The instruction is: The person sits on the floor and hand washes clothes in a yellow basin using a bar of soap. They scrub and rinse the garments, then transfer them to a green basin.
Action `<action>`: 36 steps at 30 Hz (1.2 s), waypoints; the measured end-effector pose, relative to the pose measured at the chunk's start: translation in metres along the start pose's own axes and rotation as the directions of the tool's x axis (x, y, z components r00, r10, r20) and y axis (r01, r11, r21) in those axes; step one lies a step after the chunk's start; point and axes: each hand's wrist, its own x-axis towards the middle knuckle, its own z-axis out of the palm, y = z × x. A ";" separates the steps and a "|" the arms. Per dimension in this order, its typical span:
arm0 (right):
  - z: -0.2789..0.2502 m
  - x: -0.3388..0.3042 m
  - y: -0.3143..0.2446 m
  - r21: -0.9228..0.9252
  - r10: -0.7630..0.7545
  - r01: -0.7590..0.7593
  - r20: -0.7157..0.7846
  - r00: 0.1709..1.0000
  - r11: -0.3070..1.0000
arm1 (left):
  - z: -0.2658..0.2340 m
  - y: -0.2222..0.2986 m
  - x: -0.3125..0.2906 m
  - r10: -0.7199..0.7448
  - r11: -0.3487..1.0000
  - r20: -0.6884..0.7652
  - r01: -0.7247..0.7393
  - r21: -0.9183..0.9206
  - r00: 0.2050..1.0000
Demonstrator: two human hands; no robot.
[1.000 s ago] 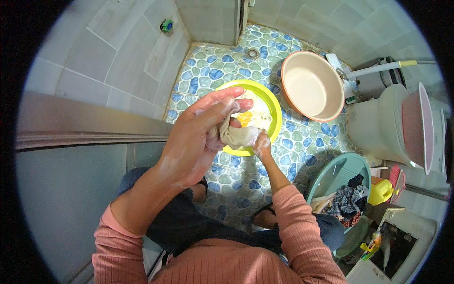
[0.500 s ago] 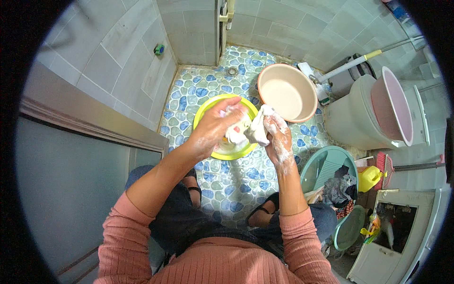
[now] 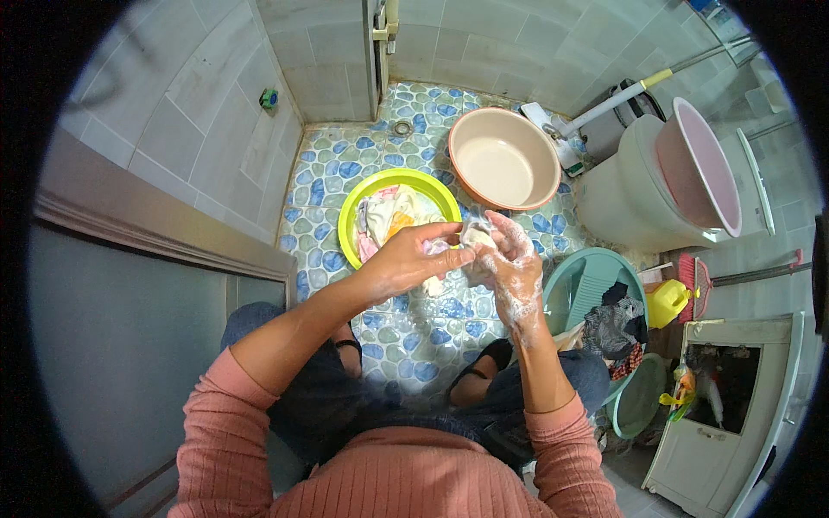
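A white, soapy cloth [image 3: 476, 231] is bunched between my two hands, just right of the yellow-green basin [image 3: 348, 200]. My right hand [image 3: 516, 278], streaked with suds down to the wrist, has its fingers curled round the cloth. On the cloth's left side my left hand [image 3: 399, 263] pinches it between thumb and fingers; a white fold shows under this hand. Most of the cloth is covered by fingers, so its exact kind is hidden. Inside the basin lie wet white and pink clothes [image 3: 399, 207] with an orange patch.
Behind the basin, to the right, stands a beige tub [image 3: 505, 160]. A teal tub [image 3: 566, 289] with a ribbed washboard holds dark clothes [image 3: 615, 328] on the right. Further right are a white bin [image 3: 617, 198], a pink basin [image 3: 712, 186], a yellow jug [image 3: 667, 302] and a white cabinet [image 3: 699, 453].
My hands have come together over the cloth, and the left has moved down and right, off the basin. The clothes inside now show. The whole view has shifted slightly.
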 end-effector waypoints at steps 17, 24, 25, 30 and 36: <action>-0.007 0.012 0.024 0.131 0.036 -0.024 -0.094 0.995 0.991 | -0.004 0.005 0.014 -0.322 0.766 -0.057 0.224 -0.603 0.945; -0.006 0.004 0.046 0.195 0.309 -0.310 0.037 0.950 0.930 | -0.014 0.015 0.016 -0.263 0.806 -0.215 0.092 -0.585 0.940; -0.002 0.001 0.045 0.251 0.355 -0.373 0.115 0.928 0.893 | -0.014 0.012 0.016 -0.236 0.812 -0.226 0.064 -0.580 0.945; 0.022 -0.005 0.042 0.440 0.283 -0.332 0.176 0.943 0.834 | -0.001 0.012 0.013 -0.232 0.851 -0.281 0.055 -0.522 0.931; 0.004 0.009 0.047 0.036 -0.130 0.135 -0.120 0.984 0.990 | 0.005 0.007 0.013 -0.220 0.841 -0.162 0.103 -0.532 0.962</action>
